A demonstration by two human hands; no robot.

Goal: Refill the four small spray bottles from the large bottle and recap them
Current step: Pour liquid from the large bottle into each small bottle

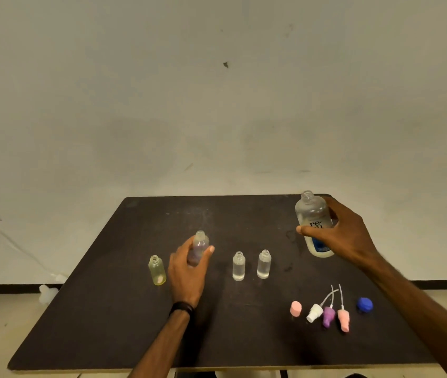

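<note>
Nearest the camera on the dark table [107,336], just this side of the clear pair, lies a cluster of loose tops: a pink cap [295,308] standing on end, then a white sprayer [314,312], a purple sprayer [328,317] and a pink sprayer [343,320] lying side by side, dip tubes pointing away from the viewer. A blue cap [364,305] sits right of the pink sprayer, a little apart.

The pair itself: two clear bottles [238,266] [264,264] stand upright, close together, necks open, clear liquid inside.

Left of the pair, the left hand [188,271], a dark band at its wrist, wraps fingers and thumb round a purple-tinted bottle [198,248], uncapped, leaning slightly to the right. Whether its base touches the table I can't tell; the hand hides it. Further left of the pair stands a yellow bottle [157,270], upright and open-necked, just beside that hand.

Right of the pair and farther back, the right hand [345,236] grips the big bottle [314,222] round its middle, thumb across the label. Its neck is open and it tilts slightly left.

Beyond the table, a pale wall [216,91].
</note>
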